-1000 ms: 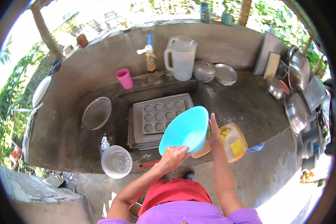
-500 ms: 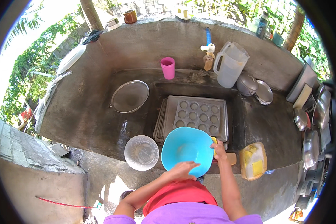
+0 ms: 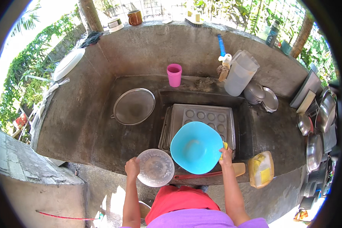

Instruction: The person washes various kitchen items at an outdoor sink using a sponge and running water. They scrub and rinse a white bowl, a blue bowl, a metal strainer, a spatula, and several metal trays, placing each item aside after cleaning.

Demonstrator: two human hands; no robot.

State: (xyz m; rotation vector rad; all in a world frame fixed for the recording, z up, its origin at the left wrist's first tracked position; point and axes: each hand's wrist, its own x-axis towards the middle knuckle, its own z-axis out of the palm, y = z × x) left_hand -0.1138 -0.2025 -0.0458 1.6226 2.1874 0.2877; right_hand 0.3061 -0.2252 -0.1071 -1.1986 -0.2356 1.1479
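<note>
My left hand [image 3: 132, 167] is closed on the left rim of a translucent plastic bowl [image 3: 155, 168], which has whitish spots inside. To its right a light-blue bowl [image 3: 197, 148] is tilted toward me above the baking pans. My right hand [image 3: 225, 156] grips the right edge of this blue bowl, with a yellow sponge [image 3: 225, 146] pinched between fingers and rim. Below the blue bowl lies a spatula with a red handle [image 3: 197, 175] and a cream blade [image 3: 238, 169], near the front edge of the concrete sink.
A muffin pan [image 3: 201, 114] tops stacked trays in the sink basin. Around it are a round strainer [image 3: 134, 107], pink cup [image 3: 174, 75], pitcher [image 3: 240, 74] under the tap [image 3: 225, 59], lidded pot [image 3: 254, 93] and a tub with a sponge [image 3: 260, 170]. Metal pans [image 3: 314, 152] line the right.
My left hand has left the blue bowl and taken hold of the translucent bowl's rim. The blue bowl has shifted slightly right and up, still in my right hand with the sponge.
</note>
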